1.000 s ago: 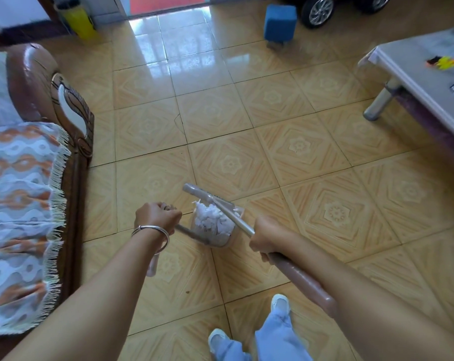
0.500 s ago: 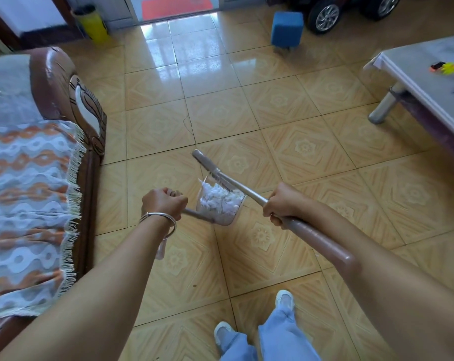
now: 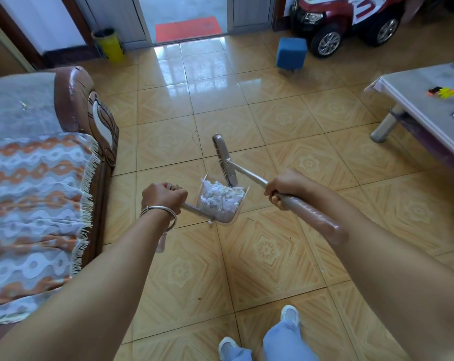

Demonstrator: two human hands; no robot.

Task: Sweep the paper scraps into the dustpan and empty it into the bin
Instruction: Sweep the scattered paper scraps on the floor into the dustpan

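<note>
The glossy tan tiled floor (image 3: pixel 246 121) carried a yellow bin (image 3: pixel 111 45) by the doorway and a blue stool (image 3: pixel 291 53) beside a red toy car (image 3: pixel 345 20). A red doormat (image 3: pixel 188 29) lay past the threshold. A brown sofa (image 3: pixel 75 100) stood at the left, a grey counter (image 3: pixel 423 100) at the right.

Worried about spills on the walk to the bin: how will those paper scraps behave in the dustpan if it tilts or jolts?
The paper scraps look light and loose, heaped near the rim of the dustpan, so a jolt would probably shed some. The brush held over them likely helps.
</note>
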